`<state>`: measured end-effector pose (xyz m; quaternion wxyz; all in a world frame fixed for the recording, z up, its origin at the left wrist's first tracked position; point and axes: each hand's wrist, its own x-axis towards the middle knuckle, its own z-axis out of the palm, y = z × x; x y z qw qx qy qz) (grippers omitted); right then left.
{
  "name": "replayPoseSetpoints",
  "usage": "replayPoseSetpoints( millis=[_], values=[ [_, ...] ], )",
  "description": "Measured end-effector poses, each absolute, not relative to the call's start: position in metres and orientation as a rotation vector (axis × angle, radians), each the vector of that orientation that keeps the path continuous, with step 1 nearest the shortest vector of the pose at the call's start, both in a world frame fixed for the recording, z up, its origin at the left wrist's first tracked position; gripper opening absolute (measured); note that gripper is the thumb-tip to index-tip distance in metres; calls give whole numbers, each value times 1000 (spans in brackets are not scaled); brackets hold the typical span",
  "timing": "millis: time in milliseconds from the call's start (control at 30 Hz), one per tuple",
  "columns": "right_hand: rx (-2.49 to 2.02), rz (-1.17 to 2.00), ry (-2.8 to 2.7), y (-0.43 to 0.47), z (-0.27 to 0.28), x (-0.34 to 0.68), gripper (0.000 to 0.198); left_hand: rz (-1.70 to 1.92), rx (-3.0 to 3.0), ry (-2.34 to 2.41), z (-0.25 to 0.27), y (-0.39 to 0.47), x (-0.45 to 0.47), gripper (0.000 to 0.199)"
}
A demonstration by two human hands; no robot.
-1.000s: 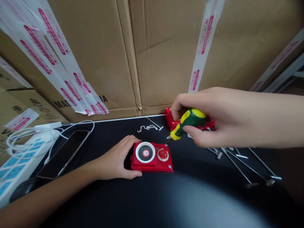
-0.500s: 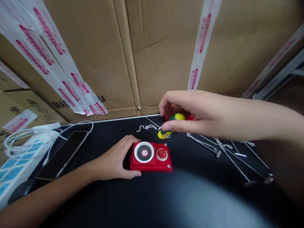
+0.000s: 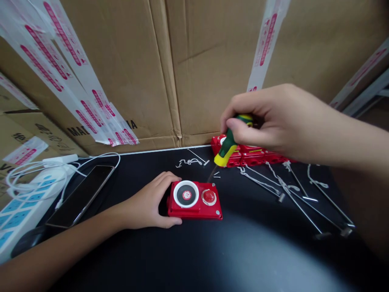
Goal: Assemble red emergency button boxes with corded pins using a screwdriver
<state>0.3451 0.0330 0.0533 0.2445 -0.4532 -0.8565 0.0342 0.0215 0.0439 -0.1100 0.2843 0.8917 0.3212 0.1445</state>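
Higher than before, the right hand [image 3: 264, 125] curls tight round a green and yellow screwdriver [image 3: 227, 148], its tip near the far edge of the red box [image 3: 199, 202]. The box lies flat on the table [image 3: 182, 255]; the left hand [image 3: 148, 205], half spread, holds its left end. Screws [image 3: 216, 176] lie on its far side.

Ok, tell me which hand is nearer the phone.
Left. The left hand, gripping the red device, is just right of the phone; the right hand, holding the screwdriver, is much farther right.
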Motion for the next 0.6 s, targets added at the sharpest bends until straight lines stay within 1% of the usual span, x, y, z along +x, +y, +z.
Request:
replayPoseSetpoints(
  millis=[133, 600],
  values=[
    [-1232, -85, -2317, 30, 58, 349, 22, 378, 2385, 860, -109, 44, 22, 83],
    [-1281, -76, -2439, 39, 48, 343, 22, 372, 2385, 853, -110, 44, 21, 83]
  ],
)
